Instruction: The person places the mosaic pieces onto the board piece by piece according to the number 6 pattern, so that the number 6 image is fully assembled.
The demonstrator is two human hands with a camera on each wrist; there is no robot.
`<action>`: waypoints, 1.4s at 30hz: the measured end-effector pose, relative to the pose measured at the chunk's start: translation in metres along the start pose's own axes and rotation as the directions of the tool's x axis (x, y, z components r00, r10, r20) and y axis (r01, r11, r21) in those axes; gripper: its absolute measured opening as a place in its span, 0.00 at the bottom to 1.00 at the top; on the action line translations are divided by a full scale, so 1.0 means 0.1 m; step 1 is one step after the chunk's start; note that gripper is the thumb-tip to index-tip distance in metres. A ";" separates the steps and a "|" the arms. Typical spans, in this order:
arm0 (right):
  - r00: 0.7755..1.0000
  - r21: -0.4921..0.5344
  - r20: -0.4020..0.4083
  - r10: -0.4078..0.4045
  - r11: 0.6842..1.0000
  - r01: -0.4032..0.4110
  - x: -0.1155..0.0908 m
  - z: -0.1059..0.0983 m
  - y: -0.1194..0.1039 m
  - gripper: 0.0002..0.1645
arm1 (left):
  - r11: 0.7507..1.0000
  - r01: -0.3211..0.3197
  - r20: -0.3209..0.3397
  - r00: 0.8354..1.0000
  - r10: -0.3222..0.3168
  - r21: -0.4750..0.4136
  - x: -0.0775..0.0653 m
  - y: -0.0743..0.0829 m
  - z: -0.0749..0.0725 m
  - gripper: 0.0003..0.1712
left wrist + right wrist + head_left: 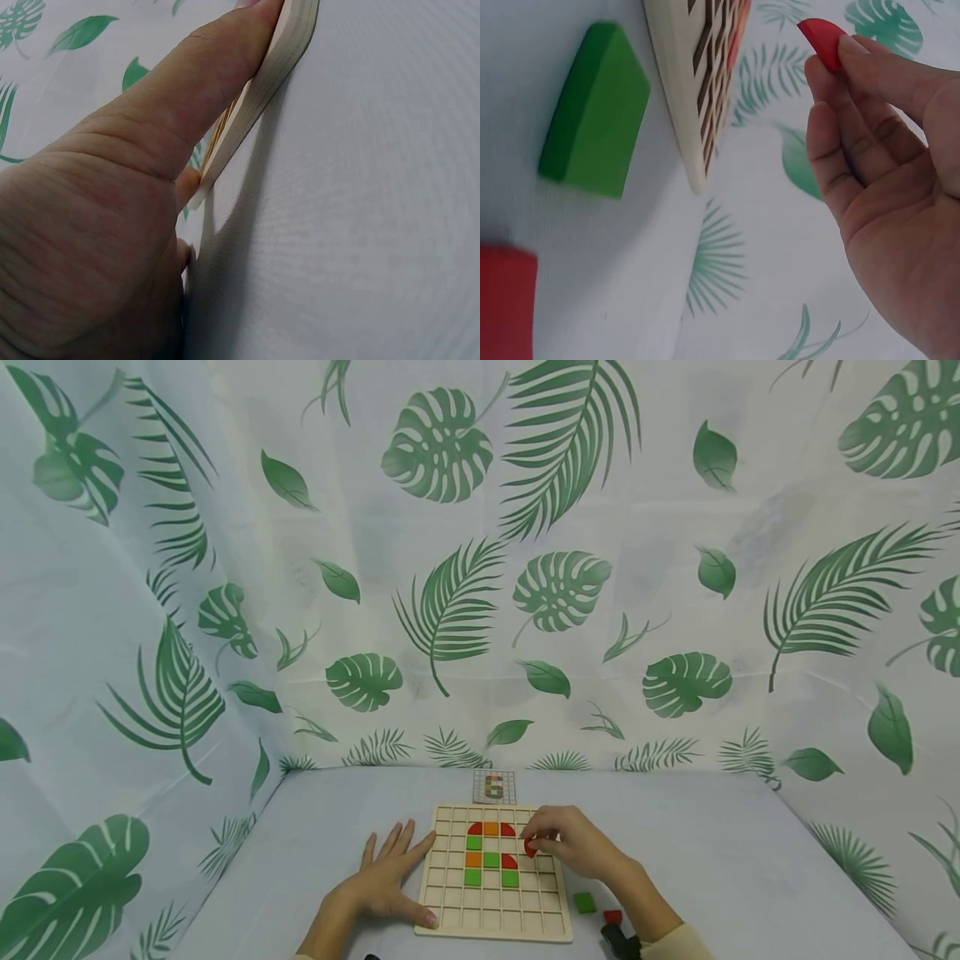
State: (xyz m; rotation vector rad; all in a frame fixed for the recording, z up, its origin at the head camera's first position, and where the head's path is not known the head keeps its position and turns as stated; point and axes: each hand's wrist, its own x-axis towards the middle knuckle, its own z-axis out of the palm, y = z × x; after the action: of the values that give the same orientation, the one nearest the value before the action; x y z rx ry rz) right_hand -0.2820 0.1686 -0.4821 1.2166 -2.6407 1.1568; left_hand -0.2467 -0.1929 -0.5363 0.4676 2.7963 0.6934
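A wooden grid board lies on the table with red, orange and green pieces set in its squares. My left hand rests at the board's left side with fingers spread; its thumb touches the board's near left corner. Between thumb and fingers my right hand pinches a red quarter-round piece, held above the right part of the board. Among the set pieces are a red one near the middle and a green square just below it.
Behind the board lies a small pattern card showing a coloured figure. A loose green block and a red block lie right of the board, near a black object by my right wrist. Leaf-printed cloth hangs around the table.
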 end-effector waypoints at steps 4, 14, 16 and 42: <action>1.000 0.008 0.028 -0.008 1.000 0.008 0.05 0.05 -0.03 0.11 | 1.000 0.000 0.001 1.000 0.000 -0.004 0.00 0.00 -0.01 0.77; 0.993 0.032 0.110 -0.041 0.999 0.038 0.26 0.25 -0.20 0.09 | 1.000 -0.010 -0.001 1.000 0.010 0.000 0.00 -0.01 0.00 0.77; 0.991 0.036 0.129 -0.029 0.999 0.025 0.30 0.29 -0.25 0.08 | 1.000 -0.014 0.000 1.000 0.014 0.000 0.00 -0.01 -0.01 0.77; 0.961 -0.006 0.275 0.012 1.000 -0.011 0.41 0.67 -0.48 0.08 | 0.999 -0.037 0.003 0.999 0.037 -0.021 -0.05 0.01 -0.03 0.76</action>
State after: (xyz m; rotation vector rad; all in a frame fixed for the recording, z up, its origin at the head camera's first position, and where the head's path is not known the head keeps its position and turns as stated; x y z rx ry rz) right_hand -0.2601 0.0793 -0.4893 1.4622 -2.8452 1.0506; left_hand -0.2427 -0.1946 -0.5325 0.5178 2.7810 0.7290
